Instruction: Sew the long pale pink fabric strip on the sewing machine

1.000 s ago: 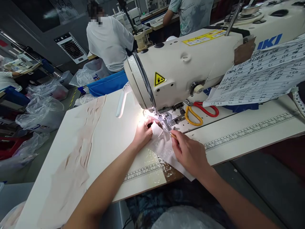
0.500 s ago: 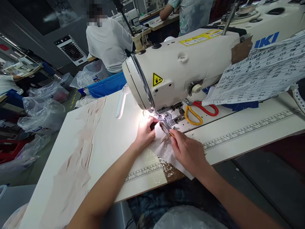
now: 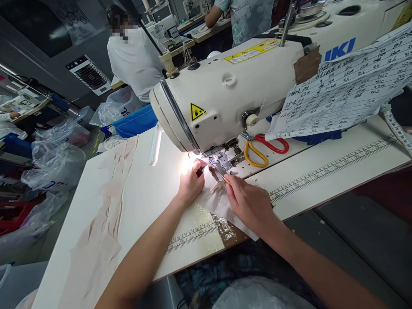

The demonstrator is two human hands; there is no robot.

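Observation:
Under the sewing machine's [image 3: 231,96] lit needle area, my left hand [image 3: 190,183] is closed on the edge of a pale pink fabric piece [image 3: 212,198]. Its thumb and fingers pinch the cloth right by the presser foot. My right hand [image 3: 250,205] grips a slim, pointed metal tool [image 3: 221,174] with a yellowish handle; its exact kind is unclear. The tool's tip points at the cloth near the needle plate. The fabric hangs down below both hands toward the table's front edge. Beside the needle area lie scissors [image 3: 254,158] with red and yellow handles.
Pale fabric strips [image 3: 106,223] lie along the left of the white table [image 3: 151,206]. A printed ruler strip [image 3: 322,171] runs along the front. A handwritten sheet [image 3: 341,86] leans against the machine. Behind, a person in white [image 3: 133,62] sits near plastic-bagged bins [image 3: 61,167].
The whole view has shifted slightly, with the machine and hands appearing a little further left. Both hands keep their grips at the needle area, and the tool still points at the cloth.

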